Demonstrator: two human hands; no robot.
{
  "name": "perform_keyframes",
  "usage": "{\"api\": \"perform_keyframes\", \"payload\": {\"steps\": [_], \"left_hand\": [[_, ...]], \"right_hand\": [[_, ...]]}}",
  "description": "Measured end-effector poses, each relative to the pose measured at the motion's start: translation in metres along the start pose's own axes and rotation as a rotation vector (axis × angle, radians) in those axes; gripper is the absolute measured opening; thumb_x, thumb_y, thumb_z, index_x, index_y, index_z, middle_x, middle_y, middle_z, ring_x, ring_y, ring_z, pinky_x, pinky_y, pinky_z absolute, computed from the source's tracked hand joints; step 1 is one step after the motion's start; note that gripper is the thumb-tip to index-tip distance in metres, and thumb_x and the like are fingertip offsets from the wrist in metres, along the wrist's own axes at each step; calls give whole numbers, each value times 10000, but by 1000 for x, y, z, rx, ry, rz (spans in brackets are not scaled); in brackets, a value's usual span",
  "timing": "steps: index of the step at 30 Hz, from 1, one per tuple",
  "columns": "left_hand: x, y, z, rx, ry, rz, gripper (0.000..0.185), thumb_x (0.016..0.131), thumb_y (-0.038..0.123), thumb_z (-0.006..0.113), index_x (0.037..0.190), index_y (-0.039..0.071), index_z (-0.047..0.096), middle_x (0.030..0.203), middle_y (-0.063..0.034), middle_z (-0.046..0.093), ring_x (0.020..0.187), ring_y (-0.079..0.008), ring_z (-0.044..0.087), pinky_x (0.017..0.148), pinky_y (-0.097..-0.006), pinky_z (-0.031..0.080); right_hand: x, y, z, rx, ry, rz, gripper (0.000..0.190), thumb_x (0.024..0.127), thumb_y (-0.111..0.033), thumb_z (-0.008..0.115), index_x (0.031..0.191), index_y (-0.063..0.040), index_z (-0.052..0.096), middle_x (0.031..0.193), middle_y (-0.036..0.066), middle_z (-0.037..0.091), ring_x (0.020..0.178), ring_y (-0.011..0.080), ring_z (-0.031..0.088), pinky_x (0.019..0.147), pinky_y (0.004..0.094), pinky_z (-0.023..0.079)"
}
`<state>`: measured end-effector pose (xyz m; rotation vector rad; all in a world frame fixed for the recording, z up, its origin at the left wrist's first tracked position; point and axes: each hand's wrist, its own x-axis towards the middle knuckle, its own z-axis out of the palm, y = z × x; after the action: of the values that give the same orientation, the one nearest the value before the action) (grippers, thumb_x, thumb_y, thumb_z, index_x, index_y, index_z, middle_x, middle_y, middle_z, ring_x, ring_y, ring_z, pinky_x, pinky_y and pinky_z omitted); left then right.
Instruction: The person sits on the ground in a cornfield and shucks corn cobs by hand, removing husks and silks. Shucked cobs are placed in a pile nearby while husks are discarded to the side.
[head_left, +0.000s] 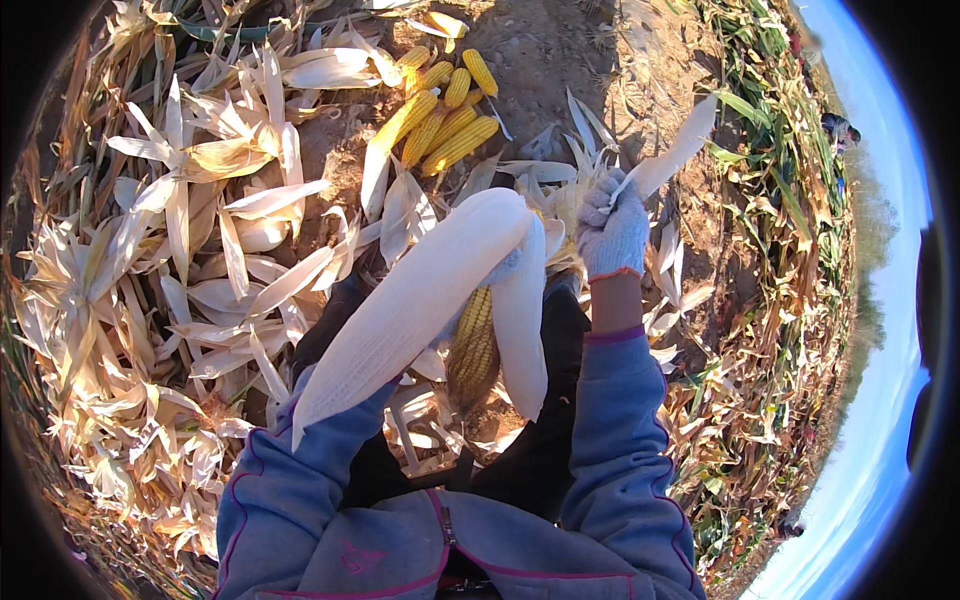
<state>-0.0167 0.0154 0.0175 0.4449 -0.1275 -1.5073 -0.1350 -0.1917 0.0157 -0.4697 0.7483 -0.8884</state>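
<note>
An ear of corn hangs tip-down in front of me, its yellow kernels bare on the near side. Long pale husk leaves are peeled back from it and droop to both sides. My left hand, in a light knitted glove, grips the ear near its upper end; the husk hides most of that hand. Off to the right, my right hand wears a white glove with an orange cuff. Its fingers are closed on a loose strip of dry husk that points up and to the right.
Husked yellow ears lie piled on the soil beyond my hands. Loose dry husks cover the ground at left. A row of cut corn stalks runs along the right, with a person far off beside it.
</note>
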Motion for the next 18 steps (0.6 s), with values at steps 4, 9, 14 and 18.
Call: {"api": "perform_keyframes", "payload": {"steps": [4, 9, 14, 18], "left_hand": [[-13, 19, -13, -26, 36, 28, 453, 932, 248, 630, 1301, 23, 497, 1176, -99, 604, 1027, -181, 624, 884, -320, 539], [-3, 20, -7, -96, -41, 196, 424, 935, 258, 628, 1270, 23, 516, 1130, -93, 622, 985, -174, 638, 859, -311, 546], [-35, 12, -28, -159, -90, 349, 406, 938, 274, 626, 1245, 25, 531, 1092, -84, 636, 948, -169, 650, 835, -305, 553], [-70, 11, -53, -175, -9, 342, 406, 938, 276, 625, 1245, 27, 531, 1093, -83, 636, 948, -170, 649, 835, -305, 553]], "right_hand": [[33, -43, -32, -424, 189, -228, 181, 997, -235, 470, 1032, -91, 571, 741, -16, 567, 497, 39, 407, 390, 181, 296], [13, 42, -32, -1345, -55, -32, 229, 953, -274, 543, 1061, -74, 570, 796, 55, 617, 589, 162, 556, 490, 269, 440], [-43, 166, 29, -1658, -809, -86, 287, 937, -288, 566, 1128, -75, 557, 857, 82, 638, 672, 220, 594, 571, 311, 478], [-95, 293, 73, -1642, -1508, -338, 344, 923, -300, 584, 1183, -77, 546, 906, 104, 655, 739, 266, 625, 635, 345, 508]]}}
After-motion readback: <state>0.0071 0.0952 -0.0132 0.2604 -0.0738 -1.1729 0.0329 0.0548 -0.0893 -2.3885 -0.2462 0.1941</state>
